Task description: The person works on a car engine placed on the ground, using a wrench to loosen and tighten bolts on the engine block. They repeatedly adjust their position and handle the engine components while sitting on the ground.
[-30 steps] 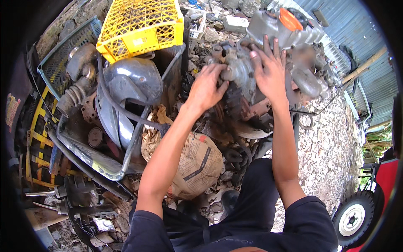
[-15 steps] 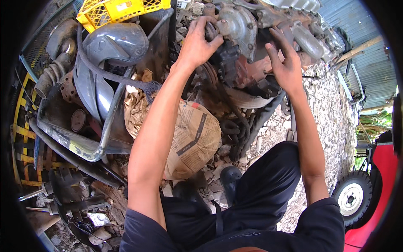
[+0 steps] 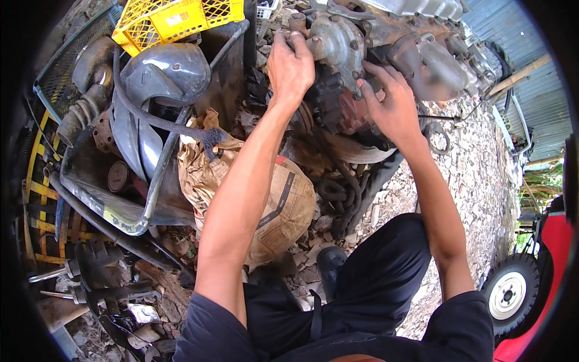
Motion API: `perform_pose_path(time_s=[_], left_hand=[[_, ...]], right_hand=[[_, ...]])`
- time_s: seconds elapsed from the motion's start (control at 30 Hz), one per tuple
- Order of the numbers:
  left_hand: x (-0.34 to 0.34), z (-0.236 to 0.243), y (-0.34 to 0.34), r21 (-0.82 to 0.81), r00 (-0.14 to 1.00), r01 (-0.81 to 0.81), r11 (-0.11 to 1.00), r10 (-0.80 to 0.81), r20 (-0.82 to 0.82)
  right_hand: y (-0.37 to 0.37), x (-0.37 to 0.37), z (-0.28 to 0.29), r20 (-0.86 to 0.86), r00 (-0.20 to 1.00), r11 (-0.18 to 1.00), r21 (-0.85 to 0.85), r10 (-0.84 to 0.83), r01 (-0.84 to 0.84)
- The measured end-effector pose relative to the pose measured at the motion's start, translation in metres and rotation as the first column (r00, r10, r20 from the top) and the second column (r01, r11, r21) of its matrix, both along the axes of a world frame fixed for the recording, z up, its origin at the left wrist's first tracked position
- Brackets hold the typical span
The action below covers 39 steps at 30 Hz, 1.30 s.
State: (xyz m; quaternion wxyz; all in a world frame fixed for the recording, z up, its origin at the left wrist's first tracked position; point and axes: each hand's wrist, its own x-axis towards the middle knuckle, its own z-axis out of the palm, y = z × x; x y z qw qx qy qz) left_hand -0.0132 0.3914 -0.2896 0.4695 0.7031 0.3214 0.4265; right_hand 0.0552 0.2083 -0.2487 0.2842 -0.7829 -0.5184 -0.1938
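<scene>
A grey metal housing (image 3: 342, 43) with a rounded cover and bolt holes sits on a larger, dirty engine part (image 3: 338, 105) at the top middle. My left hand (image 3: 291, 67) is at the housing's left side, its fingers bent together. Whatever lies inside that grip is hidden. On the right, my right hand (image 3: 391, 108) reaches to the housing's lower edge with thumb and fingers apart. It appears to touch the metal without gripping it. Dark smudges mark the fingers of both hands.
Left stands a dark bin (image 3: 145, 220) holding black plastic panels (image 3: 163, 69), with a yellow crate (image 3: 181, 21) above. A brown paper sack (image 3: 283, 211) lies below my left forearm. More engine castings (image 3: 428, 60) lie right. Stony ground (image 3: 464, 163) reaches toward a red vehicle (image 3: 543, 277).
My left hand has shifted slightly right and down, and its wider grip around a dark round part has closed up. My right hand has moved left and down, toward the housing's lower edge.
</scene>
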Motion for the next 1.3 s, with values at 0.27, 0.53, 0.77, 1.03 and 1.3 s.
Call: perform_pose_path(time_s=[0.27,0.53,0.77,1.03,1.3], left_hand=[[0.002,0.009,0.015,-0.599,0.984,0.148,0.787,-0.181,0.006],[0.003,0.022,0.029,-0.849,0.966,0.194,0.491,-0.249,0.077],[-0.014,-0.004,0.010,0.161,0.970,0.140,0.977,-0.102,-0.220],[-0.031,0.011,0.002,0.484,0.929,0.165,0.860,0.030,-0.369],[-0.007,0.021,0.041,-0.533,0.771,0.042,0.845,-0.367,-0.521]], right_hand=[[0.020,0.009,0.000,-0.172,0.984,0.984,0.179,0.037,-0.006],[0.045,0.007,-0.043,-0.088,0.994,0.917,0.386,-0.068,0.097],[0.043,0.015,-0.056,-0.014,0.997,0.917,0.391,-0.081,0.080],[0.045,0.028,-0.038,0.123,0.992,0.932,0.357,0.010,-0.053],[0.048,0.037,-0.058,0.148,0.989,0.908,0.413,0.008,-0.069]])
